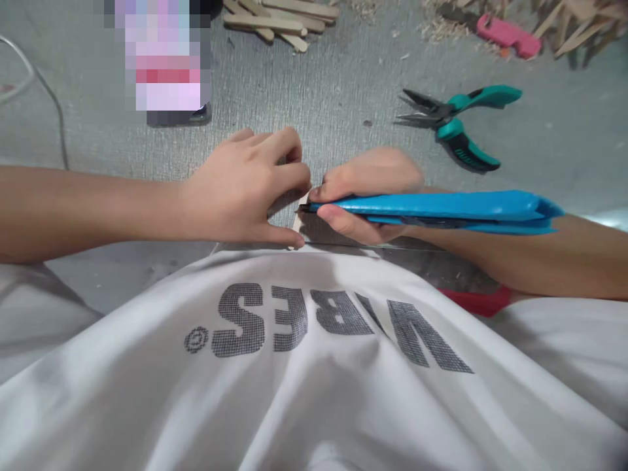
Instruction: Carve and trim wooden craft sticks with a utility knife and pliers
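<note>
My right hand grips a long blue utility knife, its dark tip pointing left at a small pale wooden piece on the grey mat. My left hand presses down on that piece, fingers curled over it and thumb stretched along the mat's near edge. The two hands almost touch above the piece. Most of the wooden piece is hidden under my fingers. My white printed shirt fills the lower half of the view.
Teal-handled pliers lie on the mat at the right. A pile of flat wooden sticks sits at the top centre, a pink tool among wood scraps at top right. A blurred object and a cable are at left.
</note>
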`<action>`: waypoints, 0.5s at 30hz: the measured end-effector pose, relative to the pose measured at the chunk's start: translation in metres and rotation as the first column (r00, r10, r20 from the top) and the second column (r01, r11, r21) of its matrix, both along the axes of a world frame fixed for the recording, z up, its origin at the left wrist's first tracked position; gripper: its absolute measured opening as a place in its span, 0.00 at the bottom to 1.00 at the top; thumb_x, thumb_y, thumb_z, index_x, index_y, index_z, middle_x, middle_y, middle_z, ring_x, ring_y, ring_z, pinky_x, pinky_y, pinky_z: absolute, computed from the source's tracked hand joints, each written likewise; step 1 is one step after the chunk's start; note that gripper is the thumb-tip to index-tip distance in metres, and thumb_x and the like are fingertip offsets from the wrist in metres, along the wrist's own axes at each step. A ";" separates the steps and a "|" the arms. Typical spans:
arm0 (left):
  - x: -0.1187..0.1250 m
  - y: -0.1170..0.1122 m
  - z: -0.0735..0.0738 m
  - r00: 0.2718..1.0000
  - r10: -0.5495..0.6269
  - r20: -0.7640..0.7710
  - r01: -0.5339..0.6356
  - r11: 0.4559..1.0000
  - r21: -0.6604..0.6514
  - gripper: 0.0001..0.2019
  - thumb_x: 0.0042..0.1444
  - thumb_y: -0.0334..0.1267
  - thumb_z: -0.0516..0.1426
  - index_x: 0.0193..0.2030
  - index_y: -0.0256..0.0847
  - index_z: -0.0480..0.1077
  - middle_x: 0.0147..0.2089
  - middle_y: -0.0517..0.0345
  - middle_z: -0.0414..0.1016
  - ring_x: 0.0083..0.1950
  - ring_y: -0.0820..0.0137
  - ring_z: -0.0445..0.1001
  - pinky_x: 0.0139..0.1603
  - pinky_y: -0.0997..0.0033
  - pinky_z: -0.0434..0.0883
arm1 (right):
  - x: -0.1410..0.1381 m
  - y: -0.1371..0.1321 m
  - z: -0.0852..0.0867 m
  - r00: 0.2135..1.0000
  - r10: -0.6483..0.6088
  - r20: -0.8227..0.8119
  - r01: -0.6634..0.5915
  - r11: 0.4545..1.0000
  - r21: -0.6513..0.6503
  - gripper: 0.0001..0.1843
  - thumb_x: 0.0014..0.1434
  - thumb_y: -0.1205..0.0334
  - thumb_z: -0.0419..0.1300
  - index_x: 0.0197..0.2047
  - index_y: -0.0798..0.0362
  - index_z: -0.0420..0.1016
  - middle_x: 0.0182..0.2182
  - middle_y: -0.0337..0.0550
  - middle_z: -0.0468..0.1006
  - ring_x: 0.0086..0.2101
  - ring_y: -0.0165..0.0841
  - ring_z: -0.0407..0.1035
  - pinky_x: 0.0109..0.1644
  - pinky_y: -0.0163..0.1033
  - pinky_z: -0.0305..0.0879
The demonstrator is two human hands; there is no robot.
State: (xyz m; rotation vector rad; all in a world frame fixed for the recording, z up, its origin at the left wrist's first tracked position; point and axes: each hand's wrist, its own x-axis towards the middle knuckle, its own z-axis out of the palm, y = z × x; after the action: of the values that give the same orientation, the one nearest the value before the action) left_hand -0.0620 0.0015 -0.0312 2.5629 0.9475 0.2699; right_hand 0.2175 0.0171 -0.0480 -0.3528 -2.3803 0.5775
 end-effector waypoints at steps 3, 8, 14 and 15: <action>-0.005 0.001 0.001 0.991 0.009 0.130 -0.011 1.000 0.010 0.42 0.67 0.77 0.66 0.66 0.38 0.79 0.66 0.38 0.81 0.59 0.49 0.84 0.64 0.43 0.80 | 0.005 -0.007 0.002 0.996 -0.057 -0.075 0.063 0.995 0.076 0.06 0.78 0.57 0.65 0.55 0.37 0.82 0.36 0.35 0.90 0.29 0.35 0.82 0.33 0.43 0.77; -0.008 -0.005 0.012 0.878 0.301 0.372 -0.147 0.910 -0.388 0.28 0.70 0.64 0.72 0.64 0.46 0.78 0.55 0.49 0.88 0.43 0.65 0.84 0.44 0.62 0.80 | 0.027 -0.007 0.000 0.964 -0.263 0.023 0.264 0.965 -0.012 0.11 0.79 0.42 0.66 0.53 0.34 0.87 0.33 0.43 0.87 0.36 0.44 0.86 0.51 0.51 0.88; 0.005 -0.016 0.020 0.837 0.404 0.368 -0.049 0.727 -0.685 0.20 0.72 0.59 0.70 0.45 0.42 0.80 0.33 0.58 0.85 0.26 0.74 0.73 0.28 0.71 0.70 | 0.025 0.011 -0.012 0.936 -0.334 0.106 0.344 0.934 -0.098 0.24 0.72 0.24 0.66 0.41 0.33 0.86 0.28 0.44 0.85 0.33 0.44 0.82 0.46 0.51 0.87; 0.007 -0.017 0.022 0.835 0.417 0.359 -0.064 0.721 -0.690 0.21 0.74 0.59 0.68 0.42 0.42 0.79 0.31 0.58 0.84 0.25 0.75 0.71 0.27 0.72 0.68 | 0.021 0.011 -0.012 0.934 -0.345 0.090 0.355 0.926 -0.130 0.25 0.72 0.23 0.66 0.41 0.33 0.87 0.29 0.45 0.86 0.33 0.44 0.83 0.46 0.52 0.87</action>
State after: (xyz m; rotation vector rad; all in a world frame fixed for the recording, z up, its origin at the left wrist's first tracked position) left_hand -0.0547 -0.0155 -0.0093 1.5935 0.9611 0.5327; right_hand 0.2388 0.0279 -0.0604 -0.8537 -2.2650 0.5751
